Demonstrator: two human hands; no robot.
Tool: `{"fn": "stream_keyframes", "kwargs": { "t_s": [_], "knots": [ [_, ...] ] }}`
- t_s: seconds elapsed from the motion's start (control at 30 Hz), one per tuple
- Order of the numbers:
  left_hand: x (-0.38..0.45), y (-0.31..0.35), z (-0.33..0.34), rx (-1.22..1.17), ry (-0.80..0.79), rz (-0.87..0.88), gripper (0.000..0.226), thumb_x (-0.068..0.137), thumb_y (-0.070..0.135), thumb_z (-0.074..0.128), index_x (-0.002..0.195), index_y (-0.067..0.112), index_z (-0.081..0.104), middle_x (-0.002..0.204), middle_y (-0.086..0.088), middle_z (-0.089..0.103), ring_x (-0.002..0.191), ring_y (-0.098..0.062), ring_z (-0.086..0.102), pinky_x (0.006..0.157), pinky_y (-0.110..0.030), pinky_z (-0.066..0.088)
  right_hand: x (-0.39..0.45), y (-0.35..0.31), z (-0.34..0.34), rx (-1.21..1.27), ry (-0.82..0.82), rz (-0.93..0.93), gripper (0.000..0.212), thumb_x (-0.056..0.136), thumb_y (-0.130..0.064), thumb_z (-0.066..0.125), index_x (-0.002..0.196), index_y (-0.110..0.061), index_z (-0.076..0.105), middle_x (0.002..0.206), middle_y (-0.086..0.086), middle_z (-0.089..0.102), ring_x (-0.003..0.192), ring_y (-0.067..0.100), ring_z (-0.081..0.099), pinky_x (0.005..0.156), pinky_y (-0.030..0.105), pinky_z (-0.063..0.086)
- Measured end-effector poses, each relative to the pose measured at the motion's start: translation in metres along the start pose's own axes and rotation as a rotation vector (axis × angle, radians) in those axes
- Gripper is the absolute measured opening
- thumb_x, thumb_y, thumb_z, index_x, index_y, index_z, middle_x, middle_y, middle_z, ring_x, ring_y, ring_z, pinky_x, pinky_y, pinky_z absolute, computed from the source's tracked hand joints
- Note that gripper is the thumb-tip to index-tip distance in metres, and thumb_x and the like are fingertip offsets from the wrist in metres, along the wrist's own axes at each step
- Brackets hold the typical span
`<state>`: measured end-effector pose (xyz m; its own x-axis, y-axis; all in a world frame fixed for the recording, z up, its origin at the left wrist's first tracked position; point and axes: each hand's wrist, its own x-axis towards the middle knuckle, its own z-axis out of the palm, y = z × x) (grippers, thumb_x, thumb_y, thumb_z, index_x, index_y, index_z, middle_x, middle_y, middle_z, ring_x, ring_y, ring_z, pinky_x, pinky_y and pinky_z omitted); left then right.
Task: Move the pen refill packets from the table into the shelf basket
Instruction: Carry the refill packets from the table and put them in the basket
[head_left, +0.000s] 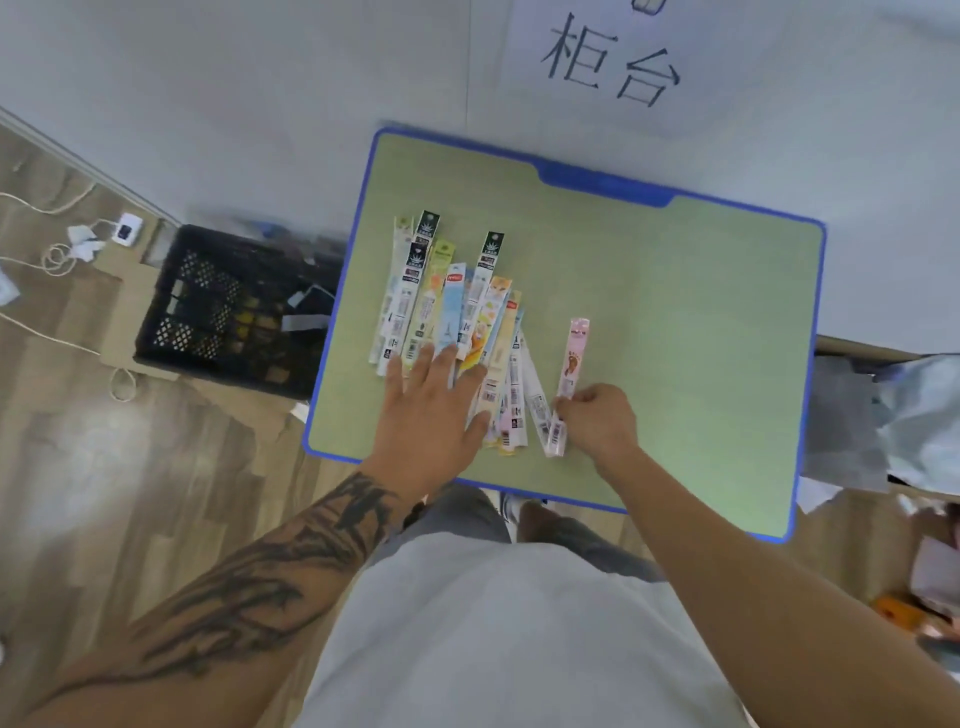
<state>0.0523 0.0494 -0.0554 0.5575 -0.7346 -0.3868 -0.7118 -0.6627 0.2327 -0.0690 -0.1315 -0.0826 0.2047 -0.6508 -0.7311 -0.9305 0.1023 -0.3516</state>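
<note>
Gathering step: left hand (434, 402) flat on packets (452, 317); right hand (597, 415) pinching pink packet (569, 374). Next: bunch, lift.

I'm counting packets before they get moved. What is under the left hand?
The left hand lies flat on the near ends of the fanned pen refill packets. How many it covers cannot be told; the table beneath is hidden.

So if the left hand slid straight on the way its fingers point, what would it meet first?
The left hand already lies flat on the near ends of the fanned pen refill packets. Going straight on, it would ride up along that pile toward the table's far edge; nothing else appears to lie in that line.
</note>
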Motion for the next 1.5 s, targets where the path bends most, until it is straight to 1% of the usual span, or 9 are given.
{"fn": "stream_keyframes", "kwargs": {
  "t_s": [0.17,0.3,0.43,0.57,0.7,0.93,1.1,1.23,1.5],
  "knots": [
    [0.012,-0.010,-0.020,-0.281,0.111,-0.142,0.047,0.099,0.049,0.051,0.139,0.026,0.061,0.151,-0.008,0.052,0.141,-0.032,0.045,0.118,-0.053,0.031,-0.031,-0.010,-0.021,0.220,-0.003,-0.116,0.024,0.090,-0.024,0.078,0.080,-0.011,0.061,0.072,0.005,0.070,0.060,0.019,0.057,0.058,0.030,0.042],
    [0.011,0.013,-0.040,-0.804,-0.100,-0.235,0.031,0.101,0.051,0.059,0.122,0.031,0.070,0.123,0.004,0.070,0.111,-0.017,0.065,0.099,-0.037,0.051,-0.064,-0.025,-0.024,0.258,-0.116,-0.257,0.026,0.090,-0.028,0.080,0.079,-0.014,0.061,0.071,0.001,0.073,0.052,0.008,0.053,0.053,0.022,0.039],
    [0.010,0.030,-0.049,-1.253,-0.225,-0.378,0.025,0.100,0.034,0.067,0.097,0.010,0.073,0.090,-0.005,0.076,0.088,-0.022,0.073,0.087,-0.047,0.060,-0.077,-0.031,-0.019,0.287,-0.298,-0.327,0.018,0.091,-0.027,0.079,0.085,-0.015,0.067,0.071,0.001,0.072,0.056,0.007,0.055,0.060,0.027,0.044],
    [0.012,0.026,-0.048,-1.407,-0.216,-0.486,0.015,0.101,0.023,0.066,0.100,0.010,0.075,0.090,-0.010,0.077,0.084,-0.025,0.073,0.084,-0.047,0.063,-0.072,-0.030,-0.020,0.249,-0.337,-0.362,0.009,0.096,-0.028,0.074,0.089,-0.021,0.073,0.080,-0.003,0.077,0.065,0.006,0.063,0.067,0.027,0.050],
    [0.019,0.013,-0.050,-1.395,-0.152,-0.610,0.015,0.104,0.020,0.062,0.100,0.011,0.074,0.097,-0.010,0.080,0.084,-0.028,0.076,0.076,-0.043,0.063,-0.045,-0.022,-0.012,-0.054,-0.165,-0.405,0.010,0.097,-0.032,0.067,0.101,-0.024,0.071,0.090,-0.015,0.071,0.084,0.007,0.065,0.077,0.028,0.052],
    [0.023,0.012,-0.048,-1.322,-0.205,-0.579,0.015,0.103,0.025,0.064,0.106,0.016,0.076,0.102,-0.007,0.079,0.085,-0.024,0.075,0.084,-0.052,0.061,-0.009,-0.007,0.014,-0.526,0.054,-0.296,0.023,0.104,-0.035,0.052,0.111,-0.014,0.060,0.110,0.007,0.063,0.100,0.030,0.062,0.082,0.040,0.049],
    [0.032,0.018,-0.026,-1.212,-0.277,-0.513,0.015,0.103,0.019,0.063,0.104,0.026,0.076,0.101,0.007,0.079,0.089,-0.008,0.071,0.069,-0.026,0.051,-0.005,0.001,0.018,-0.324,0.022,-0.158,0.022,0.103,-0.030,0.056,0.106,-0.010,0.062,0.111,0.011,0.064,0.105,0.036,0.061,0.086,0.044,0.052],
    [0.042,0.027,-0.023,-1.115,-0.366,-0.420,0.020,0.103,0.015,0.062,0.093,0.031,0.071,0.083,0.016,0.071,0.070,0.003,0.065,0.063,-0.024,0.046,-0.014,0.019,0.010,-0.108,0.021,-0.059,0.014,0.098,-0.024,0.063,0.088,-0.014,0.061,0.093,0.008,0.068,0.096,0.033,0.062,0.076,0.036,0.047],
    [0.047,0.069,-0.047,-1.008,-0.364,-0.209,0.023,0.102,0.012,0.062,0.100,0.033,0.071,0.101,0.007,0.074,0.094,-0.013,0.068,0.076,-0.025,0.050,-0.062,0.055,-0.042,0.430,0.126,-0.020,0.018,0.090,-0.017,0.075,0.081,-0.014,0.060,0.075,-0.002,0.065,0.066,0.013,0.057,0.065,0.027,0.043]
  ]
}}
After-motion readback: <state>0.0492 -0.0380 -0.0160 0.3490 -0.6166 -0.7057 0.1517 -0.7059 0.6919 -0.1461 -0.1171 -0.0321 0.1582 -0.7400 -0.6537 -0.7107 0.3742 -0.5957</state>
